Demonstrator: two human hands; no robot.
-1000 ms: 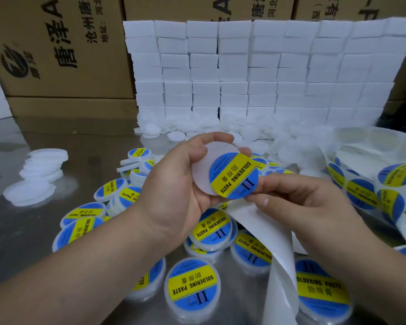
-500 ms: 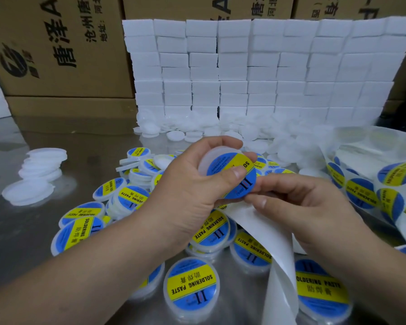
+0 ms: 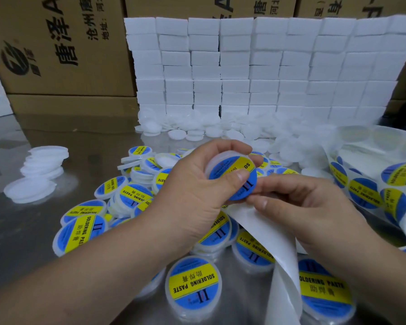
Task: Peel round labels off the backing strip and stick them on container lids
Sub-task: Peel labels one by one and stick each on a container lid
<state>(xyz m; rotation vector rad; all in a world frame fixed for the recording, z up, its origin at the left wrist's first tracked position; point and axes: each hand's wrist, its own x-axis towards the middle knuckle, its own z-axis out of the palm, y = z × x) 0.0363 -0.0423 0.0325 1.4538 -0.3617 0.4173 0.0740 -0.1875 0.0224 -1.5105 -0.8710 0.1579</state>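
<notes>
Left hand (image 3: 195, 195) up off the table (image 3: 21, 242), fingers curled round the rim of one white lid (image 3: 217, 158), lid tilted face-up toward the camera. Round blue-and-yellow label (image 3: 249, 187) sits on the lid face; left thumb (image 3: 238, 177) lies flat across its middle, fingertips wrapped over the far edge. Right hand (image 3: 314, 207) just beside it, fingers narrowly curled, forefinger tip touching the lid's lower right edge. White backing strip (image 3: 277, 245) comes out from under the right thumb and fingers, which hold it, and hangs in a curl below the palm. Under both wrists: a loose heap of labelled lids (image 3: 193, 287), faces up, some overlapping. Beyond the right knuckles, a clear sheet of unpeeled labels (image 3: 361, 191). Well out past the left hand's back, a short stack of bare lids (image 3: 45, 160). Past the fingertips, more bare lids scattered at the foot of a wall of white foam blocks (image 3: 267, 66), cardboard cartons (image 3: 63, 43) behind.
</notes>
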